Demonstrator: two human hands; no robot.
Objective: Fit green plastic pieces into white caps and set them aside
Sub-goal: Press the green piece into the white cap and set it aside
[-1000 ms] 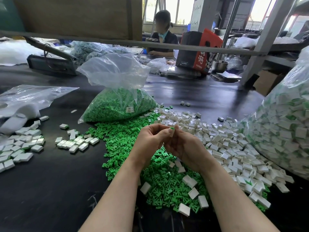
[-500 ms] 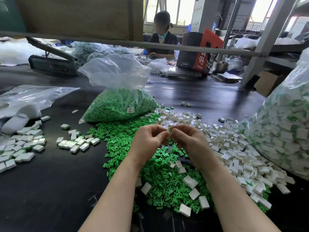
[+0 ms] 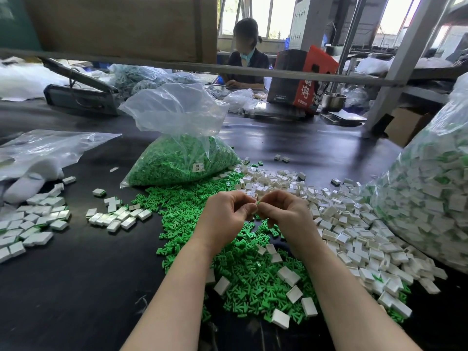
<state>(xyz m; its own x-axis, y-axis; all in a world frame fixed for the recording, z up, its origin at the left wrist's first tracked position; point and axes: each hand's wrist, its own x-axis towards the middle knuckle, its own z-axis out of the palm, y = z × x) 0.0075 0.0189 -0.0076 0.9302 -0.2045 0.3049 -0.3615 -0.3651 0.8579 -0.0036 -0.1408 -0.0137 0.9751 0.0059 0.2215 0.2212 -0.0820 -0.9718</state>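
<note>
My left hand and my right hand meet fingertip to fingertip above a heap of loose green plastic pieces. Both have curled fingers. A small green piece shows between the fingertips, pinched by my right hand. My left hand grips a white cap, mostly hidden by the fingers. A spread of loose white caps lies to the right of the hands. Finished caps lie in groups at the left, with a smaller cluster nearer the middle.
An open clear bag of green pieces stands behind the heap. A big clear bag of assembled caps fills the right side. Crumpled plastic bags lie at far left. Another person sits across the dark table.
The hands drew slightly apart, then stayed close together; the fingertips shifted as they work the small green piece against the cap. The piles have not moved.
</note>
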